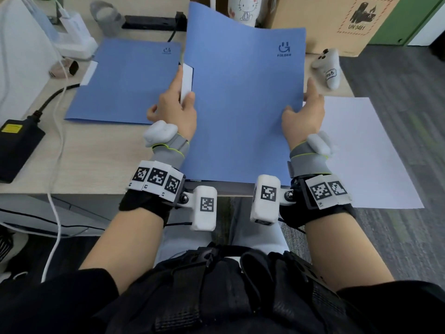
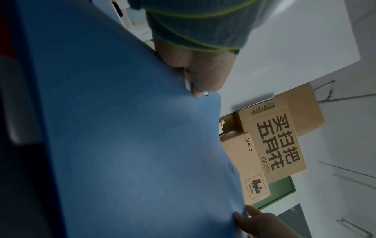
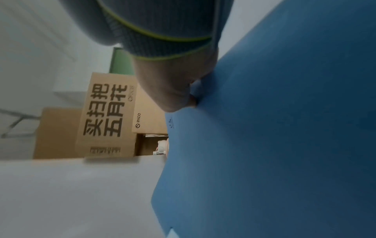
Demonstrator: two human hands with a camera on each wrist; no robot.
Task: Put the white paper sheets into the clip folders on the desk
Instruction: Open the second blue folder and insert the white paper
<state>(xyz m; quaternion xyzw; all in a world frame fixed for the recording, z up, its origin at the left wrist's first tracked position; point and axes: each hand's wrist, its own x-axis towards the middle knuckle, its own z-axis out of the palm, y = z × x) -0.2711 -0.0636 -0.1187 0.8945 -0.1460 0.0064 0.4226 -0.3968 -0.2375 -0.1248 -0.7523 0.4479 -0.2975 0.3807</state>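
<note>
I hold a blue clip folder [image 1: 243,100] up off the desk, its far end bending upward. My left hand [image 1: 179,107] pinches its left edge at the white spine strip [image 1: 187,80], thumb on top. My right hand [image 1: 304,114] grips the right edge, thumb on the cover and forefinger pointing up. The wrist views show the same blue folder [image 2: 132,145] [image 3: 274,145] close up, each with a thumb pressed on its edge. A second blue folder [image 1: 125,80] lies shut on the desk to the left. A white paper sheet [image 1: 366,153] lies at the right, overhanging the desk edge.
A cardboard box [image 1: 337,18] and a white mug [image 1: 244,9] stand behind the folder. A white controller [image 1: 328,66] lies at the back right. A black power brick [image 1: 14,145] with cables sits at the left, with a white charger [image 1: 72,37] and a clear cup [image 1: 107,18] behind.
</note>
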